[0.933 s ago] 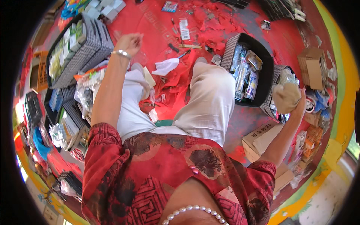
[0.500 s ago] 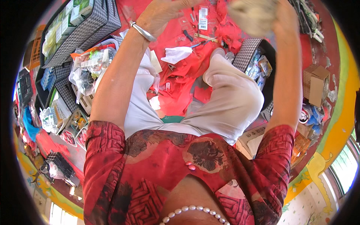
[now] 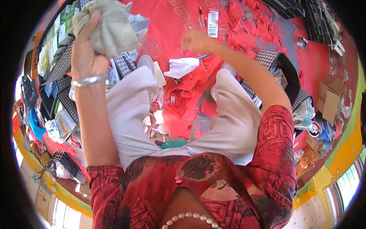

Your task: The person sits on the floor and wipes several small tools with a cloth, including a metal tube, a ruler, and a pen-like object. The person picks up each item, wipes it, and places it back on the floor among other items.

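Note:
At the upper left, my left hand (image 3: 88,61) grips a bunched, pale grey-green cloth (image 3: 114,32), its thumb lying across the front. My right hand (image 3: 196,41) is over the red floor covering in the upper middle, fingers curled in. Whatever it may hold cannot be made out. Just below it lie a blue pen-like stick (image 3: 204,56) and a crumpled white sheet (image 3: 180,68). A white-and-red labelled packet (image 3: 212,23) lies beyond that hand, beside a dark pen (image 3: 201,12).
Torn red scraps (image 3: 263,24) litter the far right. A checked bin (image 3: 267,57) of packets stands by my right knee. Checked boxes (image 3: 61,65) full of packages line the left side. A cardboard box (image 3: 329,97) and a black crate (image 3: 282,5) are at the right.
The cloth has passed from my right hand at the upper right to my left hand at the upper left. My right hand has moved down and inward to the middle.

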A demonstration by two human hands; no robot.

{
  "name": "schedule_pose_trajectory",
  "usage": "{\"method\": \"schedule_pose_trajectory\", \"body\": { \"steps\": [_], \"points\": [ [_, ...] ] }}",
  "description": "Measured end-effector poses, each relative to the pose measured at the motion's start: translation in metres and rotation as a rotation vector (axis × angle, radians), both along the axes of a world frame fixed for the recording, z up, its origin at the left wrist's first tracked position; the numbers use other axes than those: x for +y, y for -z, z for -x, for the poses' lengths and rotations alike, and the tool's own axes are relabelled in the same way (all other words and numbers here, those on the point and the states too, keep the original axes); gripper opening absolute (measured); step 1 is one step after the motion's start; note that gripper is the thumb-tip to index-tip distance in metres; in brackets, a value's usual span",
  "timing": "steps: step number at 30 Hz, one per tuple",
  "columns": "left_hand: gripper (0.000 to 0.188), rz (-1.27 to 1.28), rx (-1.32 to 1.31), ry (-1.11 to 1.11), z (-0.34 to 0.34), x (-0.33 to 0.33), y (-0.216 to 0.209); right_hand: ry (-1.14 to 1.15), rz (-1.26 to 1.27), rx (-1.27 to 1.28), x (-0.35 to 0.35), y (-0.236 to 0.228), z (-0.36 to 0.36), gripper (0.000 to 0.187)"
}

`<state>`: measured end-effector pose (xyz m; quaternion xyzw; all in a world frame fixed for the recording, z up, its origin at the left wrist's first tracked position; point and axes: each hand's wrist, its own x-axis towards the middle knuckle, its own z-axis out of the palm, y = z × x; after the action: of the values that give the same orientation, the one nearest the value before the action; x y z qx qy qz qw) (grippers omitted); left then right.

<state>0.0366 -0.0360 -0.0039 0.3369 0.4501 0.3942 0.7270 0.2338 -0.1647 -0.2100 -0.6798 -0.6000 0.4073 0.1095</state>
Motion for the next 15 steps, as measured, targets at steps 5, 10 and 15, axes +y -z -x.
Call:
{"method": "schedule_pose_trajectory", "body": {
  "steps": [5,10,15],
  "points": [
    [0.036,0.079,-0.01,0.026,0.003,0.001,0.001,-0.721,0.257,-0.321,-0.086,0.091,0.07,0.047],
    [0.037,0.127,0.082,0.005,0.0,-0.002,0.008,-0.727,0.457,0.089,-0.123,0.1,0.106,0.058],
    [0.037,0.147,0.076,0.032,-0.005,-0.006,0.01,-0.639,0.706,1.007,-0.144,0.108,0.134,0.036]
  ]
}}
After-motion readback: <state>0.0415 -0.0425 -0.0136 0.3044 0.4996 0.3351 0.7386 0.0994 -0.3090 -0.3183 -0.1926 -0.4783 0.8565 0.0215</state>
